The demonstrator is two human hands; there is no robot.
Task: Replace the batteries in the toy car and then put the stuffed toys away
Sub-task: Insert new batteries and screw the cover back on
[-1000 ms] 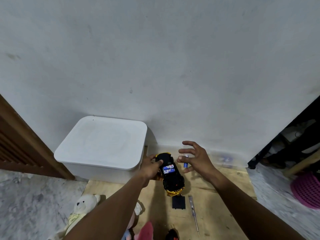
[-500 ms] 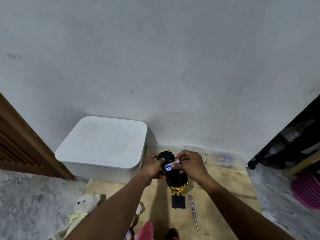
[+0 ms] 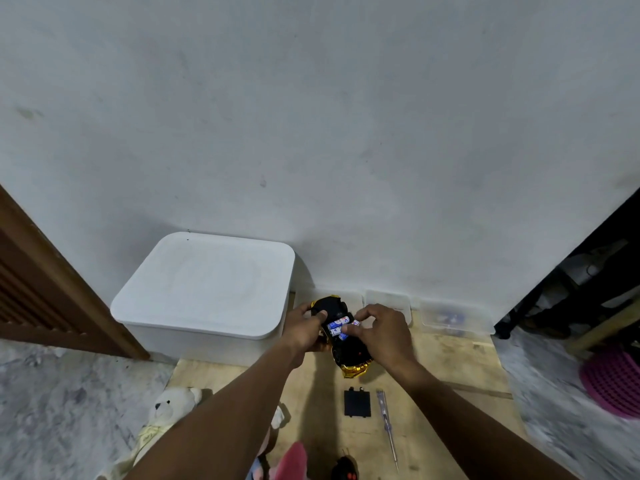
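While left hand (image 3: 304,329) grips toy car (image 3: 346,344), right hand (image 3: 377,330) fingertips pinching a battery (image 3: 351,330).

The printing on the blue-and-white batteries (image 3: 338,326) is too blurred to read

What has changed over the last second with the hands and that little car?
The right hand, which was open beside the toy car with a battery, has come onto the car and presses it in. The left hand still steadies the car. Battery cover and screwdriver stayed put.
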